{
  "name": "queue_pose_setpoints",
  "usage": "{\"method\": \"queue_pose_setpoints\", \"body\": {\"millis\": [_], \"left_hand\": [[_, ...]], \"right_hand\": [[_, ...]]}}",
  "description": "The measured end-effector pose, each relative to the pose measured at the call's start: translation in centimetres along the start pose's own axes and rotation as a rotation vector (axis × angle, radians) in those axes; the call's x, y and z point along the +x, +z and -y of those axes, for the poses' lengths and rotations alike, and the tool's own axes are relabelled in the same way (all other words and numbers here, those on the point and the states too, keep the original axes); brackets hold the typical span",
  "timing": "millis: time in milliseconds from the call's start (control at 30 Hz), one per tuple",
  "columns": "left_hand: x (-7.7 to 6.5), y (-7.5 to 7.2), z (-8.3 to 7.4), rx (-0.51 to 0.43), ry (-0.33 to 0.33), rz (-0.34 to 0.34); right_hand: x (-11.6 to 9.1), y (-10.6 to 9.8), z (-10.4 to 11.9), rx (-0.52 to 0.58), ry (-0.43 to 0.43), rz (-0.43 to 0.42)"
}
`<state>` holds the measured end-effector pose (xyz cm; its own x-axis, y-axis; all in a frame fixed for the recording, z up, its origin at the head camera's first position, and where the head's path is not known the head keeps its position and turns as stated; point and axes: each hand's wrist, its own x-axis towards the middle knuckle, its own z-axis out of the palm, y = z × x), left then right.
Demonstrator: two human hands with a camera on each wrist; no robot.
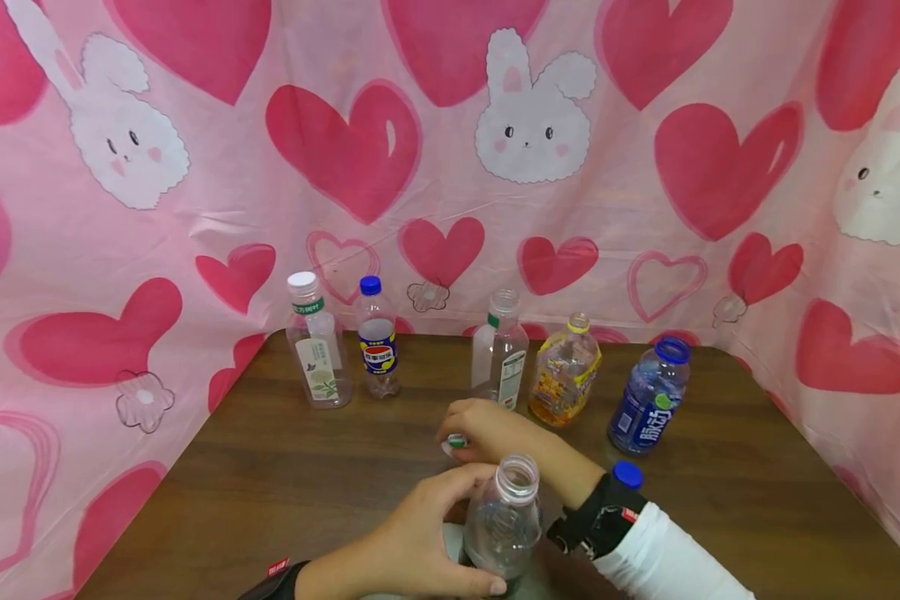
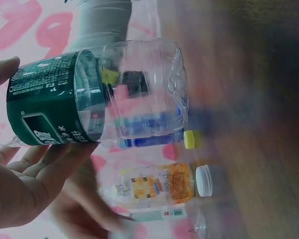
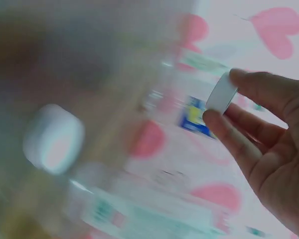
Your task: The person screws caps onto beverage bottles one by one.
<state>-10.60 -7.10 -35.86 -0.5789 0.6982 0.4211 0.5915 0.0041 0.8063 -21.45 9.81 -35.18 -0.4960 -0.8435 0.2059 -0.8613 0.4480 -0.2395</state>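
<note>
My left hand (image 1: 427, 529) grips a clear plastic bottle (image 1: 504, 521) with a dark green label (image 2: 45, 99), its mouth uncapped and facing up. Beyond it, my right hand (image 1: 495, 433) pinches a white bottle cap (image 3: 222, 93) between thumb and fingertips, apart from any bottle. Nearest to that hand stands an uncapped clear bottle (image 1: 501, 350) with a green neck band, its lower part hidden by the hand. A blue cap (image 1: 627, 475) shows beside the right wrist.
Along the back stand a white-capped bottle (image 1: 318, 358), a blue-capped cola bottle (image 1: 378, 346), an uncapped orange-labelled bottle (image 1: 565, 375) and a blue-labelled bottle (image 1: 648, 400). On the tabletop lie a yellow cap (image 2: 189, 139) and a white cap (image 2: 204, 180). A heart-patterned cloth (image 1: 345, 150) hangs behind.
</note>
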Motion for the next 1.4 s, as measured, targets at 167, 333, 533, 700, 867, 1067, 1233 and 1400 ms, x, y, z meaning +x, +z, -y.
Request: {"method": "queue_pose_setpoints", "body": {"millis": [167,333,533,700,867,1067,1233,1400], "left_hand": [[-0.1,-0.1,0.3,0.015,-0.024,-0.01],[-0.2,-0.2,0.4,0.026,-0.053,-0.024],[0.0,-0.3,0.6,0.069,-0.043,-0.036],[0.1,-0.5,0.7,0.04,-0.096,-0.032],[0.1,-0.5,0.8,0.035,-0.115,-0.03],[0.2,-0.7,0.8,0.02,-0.102,-0.029],[0.2,-0.7,0.7,0.003,-0.112,-0.033],[0.3,-0.7,0.7,0.007,-0.131,-0.041]], "right_hand": [[-2.3,-5.6,2.0,0.051,-0.066,-0.068],[-5.0,-10.6,3.6,0.111,-0.122,-0.093],[-6.8,-15.6,5.4,0.213,-0.225,-0.137],[-7.0,-17.1,7.2,0.263,-0.268,-0.042],[-6.4,-16.6,7.9,0.224,-0.337,-0.019],[-6.0,-16.1,8.1,0.178,-0.359,-0.004],[-5.7,-15.7,8.0,0.125,-0.352,0.033],[-5.6,-15.3,8.4,0.019,-0.256,0.014]]}}
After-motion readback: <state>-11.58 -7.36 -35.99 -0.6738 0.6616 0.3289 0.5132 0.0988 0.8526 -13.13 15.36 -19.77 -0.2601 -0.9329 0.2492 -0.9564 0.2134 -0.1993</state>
